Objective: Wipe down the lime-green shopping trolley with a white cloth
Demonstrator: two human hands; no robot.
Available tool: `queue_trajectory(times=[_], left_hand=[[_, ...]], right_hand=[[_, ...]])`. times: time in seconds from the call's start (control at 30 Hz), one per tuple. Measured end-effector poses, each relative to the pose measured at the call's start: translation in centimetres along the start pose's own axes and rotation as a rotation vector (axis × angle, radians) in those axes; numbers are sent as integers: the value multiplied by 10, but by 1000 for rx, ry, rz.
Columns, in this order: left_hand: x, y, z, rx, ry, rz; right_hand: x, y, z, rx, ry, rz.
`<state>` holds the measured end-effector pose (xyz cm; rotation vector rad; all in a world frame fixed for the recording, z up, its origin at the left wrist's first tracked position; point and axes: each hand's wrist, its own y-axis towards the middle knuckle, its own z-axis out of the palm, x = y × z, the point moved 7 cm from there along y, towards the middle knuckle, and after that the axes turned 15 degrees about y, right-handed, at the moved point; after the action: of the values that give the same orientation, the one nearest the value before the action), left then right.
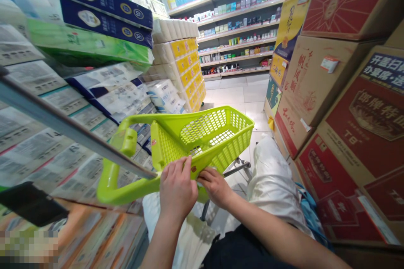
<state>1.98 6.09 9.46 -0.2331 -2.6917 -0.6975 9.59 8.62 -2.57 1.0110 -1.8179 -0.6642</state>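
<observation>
**Both hands on green basket, store aisle**

Green basket [202,138] is tilted, mouth facing away and up, held in mid-aisle above the floor [240,92]. It sits between the grey shelf rail [63,124] on the left and the stacked cardboard boxes [347,113] on the right. Its looped handle [126,185] hangs toward the left and crosses the rail.

Left hand [177,189] is laid against the basket's near wall with fingers stretched up. The thumb is hidden, so I cannot tell whether it grips or only presses. Right hand [216,185] has fingers curled in, pinching the basket's lower near edge beside the left hand.

A thin metal frame [235,168] shows just under the basket. A white bag [271,176] lies below right, near the boxes, and tissue packs [94,46] fill the left shelving.

Step, as I judge it: steadying or adjusting the basket at its near edge with both hands. Any next move calls for a firmer left-hand hold. It also needs the handle clear of the shelf rail, as the gap on the left is tight
</observation>
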Motion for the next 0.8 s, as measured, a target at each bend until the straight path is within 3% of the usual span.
queue_trajectory(times=[0.1, 0.27, 0.33, 0.53, 0.7, 0.8], left_hand=[[0, -1, 1, -9, 3, 9], [0, -4, 1, -32, -13, -9], [-1, -5, -1, -47, -12, -21], [-4, -9, -3, -54, 1, -8], [-3, -9, -4, -60, 3, -22], [-4, -7, -4, -71, -1, -40]], right_hand=[[9, 0, -1, 13, 68, -20], [18, 29, -55, -250, 153, 49], [20, 41, -65, -267, 131, 77], [8, 56, -52, -57, 49, 146], [-24, 50, -73, -159, -38, 285], [-19, 55, -69, -155, -58, 347]])
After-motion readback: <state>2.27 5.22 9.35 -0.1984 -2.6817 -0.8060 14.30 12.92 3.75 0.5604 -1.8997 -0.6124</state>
